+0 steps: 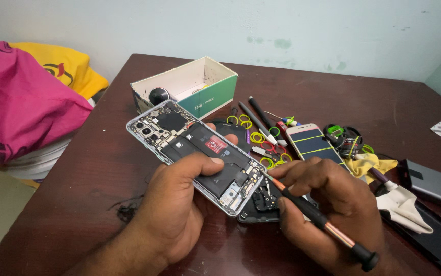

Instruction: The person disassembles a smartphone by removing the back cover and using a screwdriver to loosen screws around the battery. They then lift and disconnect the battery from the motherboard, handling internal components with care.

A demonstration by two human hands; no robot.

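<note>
Dark brown table against a pale green wall. At centre, an opened phone, back cover off, battery and boards exposed, tilted with camera end toward 10 o'clock. Gripped by left hand, thumb pressed across the battery, fingers wrapped underneath. Right hand at 4 o'clock of the phone, closed around a screwdriver, tip touching the phone's lower end. At 12 o'clock, an open box, white inside, green side. At 2 o'clock, pens, yellow-green rings, a second phone face up. At 3 o'clock, a yellow cloth. At 9 o'clock, pink fabric over yellow fabric.
</note>
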